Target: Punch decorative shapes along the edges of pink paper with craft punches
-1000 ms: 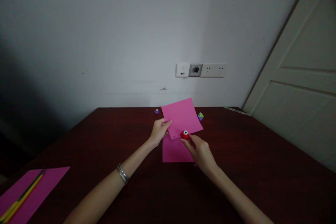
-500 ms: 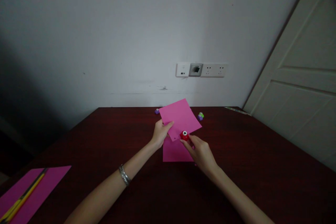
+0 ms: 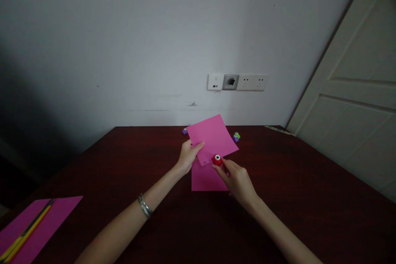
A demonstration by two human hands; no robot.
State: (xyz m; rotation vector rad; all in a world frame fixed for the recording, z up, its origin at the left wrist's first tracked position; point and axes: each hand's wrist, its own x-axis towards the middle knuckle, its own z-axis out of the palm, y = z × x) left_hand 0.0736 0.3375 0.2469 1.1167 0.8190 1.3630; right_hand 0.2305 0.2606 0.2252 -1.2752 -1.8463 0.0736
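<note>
A pink sheet of paper (image 3: 213,136) is raised at a tilt above the table, pinched at its left edge by my left hand (image 3: 187,157), thumb on top. My right hand (image 3: 237,179) grips a small red craft punch (image 3: 217,159) with a black-and-white top, set at the sheet's lower edge. Tiny marks show along that edge, just left of the punch. Beneath lies another pink sheet (image 3: 206,178), partly covered by the raised sheet and my right hand.
On the dark red table (image 3: 130,165), a purple punch (image 3: 185,131) stands behind the sheet, with purple and green punches (image 3: 236,137) to its right. At far left, yellow-and-black pencil-like sticks (image 3: 29,231) rest on more pink paper (image 3: 62,210). The wall holds sockets (image 3: 252,82).
The raised sheet has shifted very slightly left against the punch, and a further small mark now shows beside it. Both hands keep their holds.
</note>
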